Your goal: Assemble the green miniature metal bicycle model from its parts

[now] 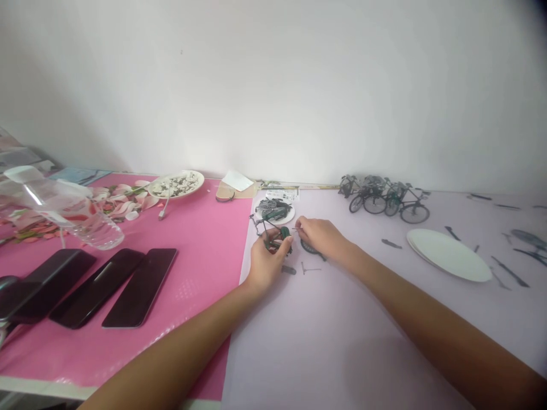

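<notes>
My left hand [267,265] is closed around a small dark green model bicycle [285,232], which it holds up above the pale sheet. Just to its right, my right hand [320,234] has its fingertips pinched on a thin, small part [296,229] too fine to name. Partly hidden under that hand lies a small black wheel [308,247]. Below the hands are a thin grey rod-like part [311,269] and a short dark part [289,270]. Behind the left hand, a white plate [292,216] carries a heap of dark green and black parts.
Several model bicycles [384,196] stand against the wall. White oval plates [448,254] lie at right among loose dark parts [510,272]. On the pink cover [205,250] are phones [141,287], a black box [51,285], a clear bottle [81,213], petals [123,199] and a dish [200,181].
</notes>
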{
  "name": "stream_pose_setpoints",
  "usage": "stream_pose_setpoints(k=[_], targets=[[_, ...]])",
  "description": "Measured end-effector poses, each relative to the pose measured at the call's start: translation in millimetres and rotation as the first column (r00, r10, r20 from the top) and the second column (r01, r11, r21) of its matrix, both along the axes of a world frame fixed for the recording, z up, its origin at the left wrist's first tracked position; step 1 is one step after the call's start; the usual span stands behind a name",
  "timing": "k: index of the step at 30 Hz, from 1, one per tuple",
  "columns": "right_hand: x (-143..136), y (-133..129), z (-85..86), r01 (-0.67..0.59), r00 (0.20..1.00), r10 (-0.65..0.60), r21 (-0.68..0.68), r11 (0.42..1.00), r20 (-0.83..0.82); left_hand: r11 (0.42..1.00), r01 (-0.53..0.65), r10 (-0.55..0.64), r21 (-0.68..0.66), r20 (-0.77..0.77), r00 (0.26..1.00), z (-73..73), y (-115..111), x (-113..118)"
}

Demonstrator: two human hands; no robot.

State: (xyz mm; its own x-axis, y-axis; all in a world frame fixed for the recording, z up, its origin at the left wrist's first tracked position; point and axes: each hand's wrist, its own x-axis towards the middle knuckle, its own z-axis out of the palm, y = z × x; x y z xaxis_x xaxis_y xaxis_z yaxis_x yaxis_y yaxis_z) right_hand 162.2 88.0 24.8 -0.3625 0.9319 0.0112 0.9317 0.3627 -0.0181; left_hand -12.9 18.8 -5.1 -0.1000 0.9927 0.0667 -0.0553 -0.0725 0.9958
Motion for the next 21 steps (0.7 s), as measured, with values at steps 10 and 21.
stream_pose_setpoints(k=[10,21], targets=[[18.0,-1.7,0.9,0.086,0.941,-0.079,0.006,0.996,-0.330,1.000,0.000,0.000,0.001,-0.010,1.000,-0.5,-0.8,1.7],[22.0,19.4,-12.4,-0.242,0.920,0.248,0.056,0.969,-0.305,0.999,0.011,-0.009,0.030,-0.055,0.998,-5.1,1.5,-0.3]])
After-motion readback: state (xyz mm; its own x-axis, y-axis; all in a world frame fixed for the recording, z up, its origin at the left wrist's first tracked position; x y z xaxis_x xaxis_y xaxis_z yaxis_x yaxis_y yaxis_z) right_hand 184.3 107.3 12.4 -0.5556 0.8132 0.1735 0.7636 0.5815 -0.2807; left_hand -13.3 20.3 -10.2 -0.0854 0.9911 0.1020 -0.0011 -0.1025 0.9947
